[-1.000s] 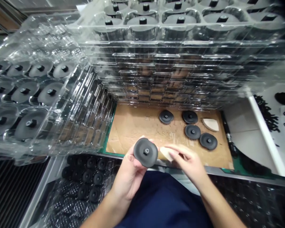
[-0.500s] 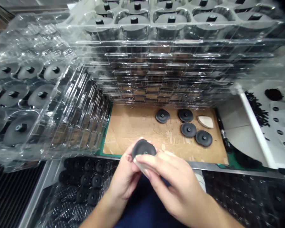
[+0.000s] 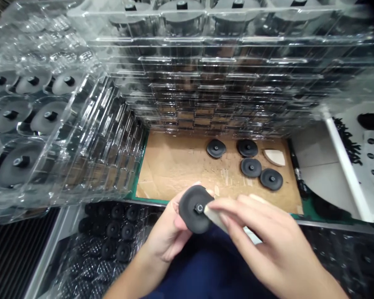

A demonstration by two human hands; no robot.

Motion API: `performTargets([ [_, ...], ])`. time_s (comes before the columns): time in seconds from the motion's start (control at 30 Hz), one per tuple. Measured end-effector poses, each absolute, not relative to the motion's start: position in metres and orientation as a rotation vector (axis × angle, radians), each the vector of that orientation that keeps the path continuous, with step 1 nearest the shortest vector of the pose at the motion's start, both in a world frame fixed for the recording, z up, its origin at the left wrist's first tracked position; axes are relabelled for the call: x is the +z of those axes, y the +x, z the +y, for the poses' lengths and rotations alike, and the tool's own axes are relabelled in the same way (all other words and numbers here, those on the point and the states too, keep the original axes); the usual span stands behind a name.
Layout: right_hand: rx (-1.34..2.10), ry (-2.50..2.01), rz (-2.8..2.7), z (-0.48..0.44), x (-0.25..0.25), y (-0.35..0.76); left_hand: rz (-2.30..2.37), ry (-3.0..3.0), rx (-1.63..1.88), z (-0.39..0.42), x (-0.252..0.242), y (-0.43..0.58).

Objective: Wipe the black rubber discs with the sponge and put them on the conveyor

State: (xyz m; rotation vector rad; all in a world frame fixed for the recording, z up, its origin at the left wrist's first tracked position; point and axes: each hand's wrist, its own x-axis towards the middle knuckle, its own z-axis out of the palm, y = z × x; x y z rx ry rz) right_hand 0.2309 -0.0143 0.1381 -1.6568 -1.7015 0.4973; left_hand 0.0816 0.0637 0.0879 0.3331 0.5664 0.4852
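Note:
My left hand (image 3: 166, 234) holds a dark grey disc (image 3: 191, 209) with a short hub at its middle, its face turned up toward me. Between the thumb and fingers of my right hand (image 3: 262, 236) is a small off-white pad (image 3: 216, 216), its tip at the disc beside the hub. Beyond my hands, on a brown cardboard sheet (image 3: 168, 166), lie several similar discs, among them one set apart (image 3: 216, 148) and one nearest the right (image 3: 271, 179). Another off-white pad (image 3: 274, 157) rests near the sheet's right edge.
Tall stacks of clear plastic trays holding discs rise at the back (image 3: 187, 74) and left (image 3: 90, 145). A white-edged bin wall (image 3: 345, 166) stands right, with small black parts beyond. More black parts (image 3: 112, 230) sit in trays at lower left.
My right hand and its pad have shifted right, uncovering the disc's hub. The disc in my left hand is now turned more toward the camera. The view has moved slightly.

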Motion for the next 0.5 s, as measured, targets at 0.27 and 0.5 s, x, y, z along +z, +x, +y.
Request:
performTargets([
  [0.27, 0.328, -1.448, -1.681, 0.024, 0.111, 0.244, 0.489, 0.256, 0.45, 0.059, 0.092, 0.081],
  [0.5, 0.648, -1.718, -1.483, -0.013, 0.025, 0.234, 0.471, 0.219, 0.467, 0.061, 0.081, 0.074],
])
